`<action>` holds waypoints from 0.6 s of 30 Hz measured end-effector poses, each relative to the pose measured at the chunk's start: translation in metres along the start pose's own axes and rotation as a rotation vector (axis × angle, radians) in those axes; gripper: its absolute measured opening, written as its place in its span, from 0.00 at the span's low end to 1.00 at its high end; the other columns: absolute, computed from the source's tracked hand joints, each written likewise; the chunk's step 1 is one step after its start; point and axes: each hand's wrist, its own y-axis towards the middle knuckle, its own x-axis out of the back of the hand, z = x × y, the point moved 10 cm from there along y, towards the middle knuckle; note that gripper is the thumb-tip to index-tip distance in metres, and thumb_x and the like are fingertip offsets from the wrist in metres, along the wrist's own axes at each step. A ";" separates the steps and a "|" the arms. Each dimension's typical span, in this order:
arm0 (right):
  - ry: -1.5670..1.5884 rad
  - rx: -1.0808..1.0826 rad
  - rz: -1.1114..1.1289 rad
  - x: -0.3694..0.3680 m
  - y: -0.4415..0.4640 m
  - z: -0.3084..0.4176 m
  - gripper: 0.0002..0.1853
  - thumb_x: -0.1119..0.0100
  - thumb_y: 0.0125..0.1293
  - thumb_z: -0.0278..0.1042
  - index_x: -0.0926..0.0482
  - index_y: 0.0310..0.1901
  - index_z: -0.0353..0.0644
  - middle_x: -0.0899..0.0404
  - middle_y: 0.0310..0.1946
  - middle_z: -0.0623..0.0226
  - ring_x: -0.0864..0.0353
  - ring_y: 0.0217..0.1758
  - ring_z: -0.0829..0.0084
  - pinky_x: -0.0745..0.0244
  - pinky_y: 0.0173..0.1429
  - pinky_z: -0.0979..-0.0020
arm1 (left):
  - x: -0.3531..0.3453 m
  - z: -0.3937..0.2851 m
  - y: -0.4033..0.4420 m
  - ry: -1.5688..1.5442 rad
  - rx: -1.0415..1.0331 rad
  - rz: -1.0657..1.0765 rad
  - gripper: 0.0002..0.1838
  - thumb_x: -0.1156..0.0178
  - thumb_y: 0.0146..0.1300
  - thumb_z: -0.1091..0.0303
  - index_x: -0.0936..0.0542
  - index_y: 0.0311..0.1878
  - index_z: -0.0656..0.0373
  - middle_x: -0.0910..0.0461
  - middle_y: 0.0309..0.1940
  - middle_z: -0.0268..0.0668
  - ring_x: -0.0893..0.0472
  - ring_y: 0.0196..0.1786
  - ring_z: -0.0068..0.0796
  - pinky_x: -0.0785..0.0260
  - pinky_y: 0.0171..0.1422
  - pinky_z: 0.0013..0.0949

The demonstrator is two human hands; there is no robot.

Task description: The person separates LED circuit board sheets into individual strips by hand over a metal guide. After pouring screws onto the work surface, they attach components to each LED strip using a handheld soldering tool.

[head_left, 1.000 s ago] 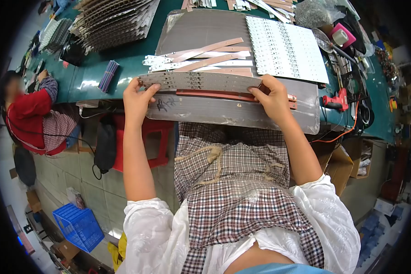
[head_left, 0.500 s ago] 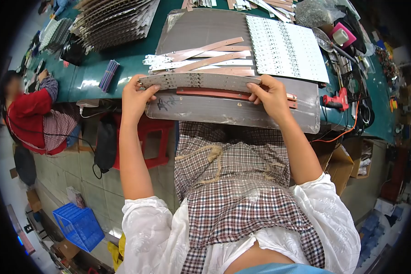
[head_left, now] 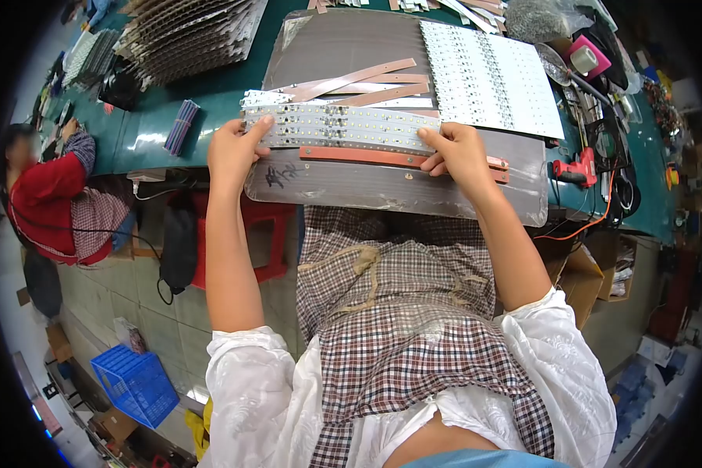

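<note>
Head view: the left hand (head_left: 236, 153) pinches the left end of a white panel (head_left: 382, 129), thumb on top; the right hand (head_left: 462, 157) pinches the right end likewise. The panel spans crosswise over a grey board (head_left: 351, 186), just beyond a red bar (head_left: 359, 157). Loose strips (head_left: 366, 73) lie farther out, left of a white sheet (head_left: 487, 78).

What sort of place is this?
Probably an electronics assembly workshop. Clues: the held circuit-board panel with rows of small components, a large stack of sheets on the green workbench, and a co-worker seated alongside.
</note>
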 end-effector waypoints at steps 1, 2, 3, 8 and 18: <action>-0.017 -0.011 -0.003 -0.001 0.000 0.000 0.17 0.35 0.69 0.38 0.23 0.28 0.33 0.21 0.20 0.62 0.14 0.23 0.72 0.24 0.22 0.76 | -0.002 0.004 0.004 0.047 0.010 -0.012 0.22 0.29 0.61 0.53 0.16 0.43 0.66 0.16 0.32 0.35 0.19 0.26 0.17 0.32 0.30 0.21; -0.034 -0.021 -0.006 -0.002 -0.001 0.000 0.17 0.35 0.69 0.38 0.23 0.28 0.34 0.21 0.20 0.62 0.13 0.23 0.72 0.23 0.22 0.76 | -0.003 0.007 0.005 0.093 0.019 -0.024 0.22 0.29 0.61 0.53 0.16 0.42 0.67 0.15 0.32 0.35 0.19 0.26 0.18 0.32 0.30 0.21; -0.050 -0.028 -0.012 -0.002 0.000 0.000 0.17 0.36 0.70 0.38 0.24 0.27 0.34 0.21 0.21 0.62 0.13 0.24 0.71 0.23 0.22 0.76 | -0.003 0.004 0.007 0.047 0.004 0.000 0.24 0.29 0.61 0.53 0.16 0.43 0.68 0.15 0.32 0.37 0.18 0.26 0.19 0.31 0.31 0.22; 0.018 0.072 -0.062 0.000 -0.005 0.008 0.17 0.37 0.71 0.38 0.25 0.28 0.34 0.20 0.22 0.62 0.13 0.23 0.71 0.23 0.22 0.76 | 0.003 -0.016 0.003 -0.191 -0.068 -0.009 0.24 0.29 0.61 0.56 0.18 0.45 0.71 0.15 0.33 0.39 0.17 0.29 0.20 0.28 0.34 0.22; -0.155 0.351 -0.307 0.030 0.024 0.042 0.11 0.30 0.64 0.34 0.19 0.36 0.35 0.20 0.30 0.67 0.24 0.24 0.80 0.29 0.28 0.79 | 0.010 -0.039 0.013 -0.187 -0.186 -0.161 0.19 0.27 0.60 0.62 0.19 0.46 0.67 0.16 0.35 0.36 0.21 0.30 0.17 0.31 0.34 0.21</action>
